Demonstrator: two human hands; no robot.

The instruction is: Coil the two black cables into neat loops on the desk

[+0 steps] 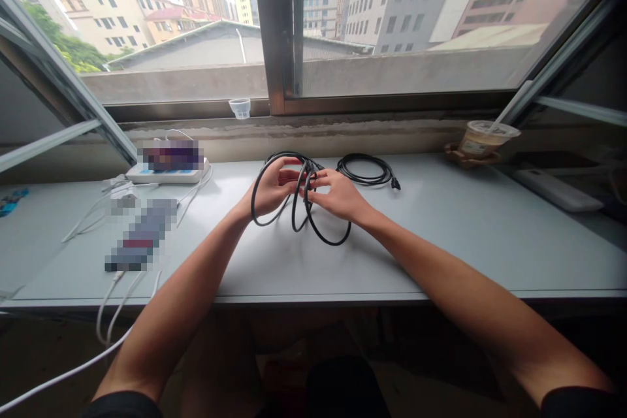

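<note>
A black power cable (306,209) lies in loops on the pale grey desk (441,248), gathered between my two hands. My left hand (272,186) curls around the loops from the left side. My right hand (337,196) presses its fingers against the same loops from the right. Beyond it, a smaller coil of the cable (365,170) rests on the desk and ends in a black plug (394,184). My fingers hide part of the cable.
To the left stand a white power strip (169,173), a blurred-out device (142,235) and loose white cables (93,219). A drink cup (484,138) sits at the right, near a white oblong device (556,189). A small plastic cup (240,108) stands on the window ledge.
</note>
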